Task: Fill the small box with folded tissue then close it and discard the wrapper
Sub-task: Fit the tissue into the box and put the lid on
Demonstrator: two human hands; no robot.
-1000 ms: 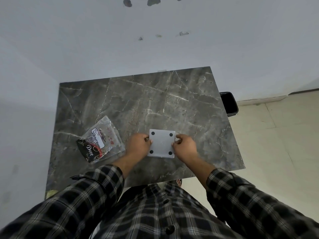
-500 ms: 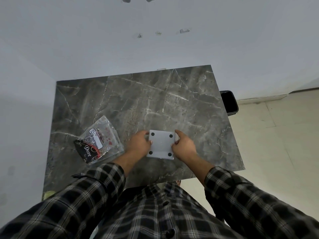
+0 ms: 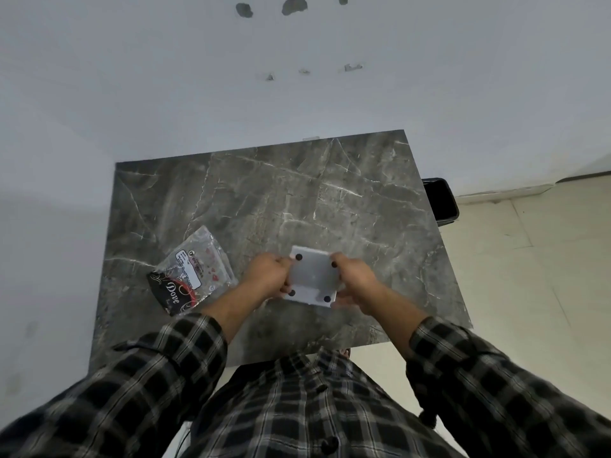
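A small pale grey square box with a black dot at each corner is held just above the marble table, tilted with its near edge lower. My left hand grips its left side and my right hand grips its right side. A clear plastic tissue packet with a black "Dove" end lies flat on the table to the left of my left hand. I cannot tell whether the box is open or what is inside it.
A black bin stands on the tiled floor just off the table's right edge. White walls border the table at the back and left. The table's far half is bare marble.
Both hands have closed around the box's sides and lifted it slightly, tilting it; before, it lay flat on the table with the fingers at its edges.
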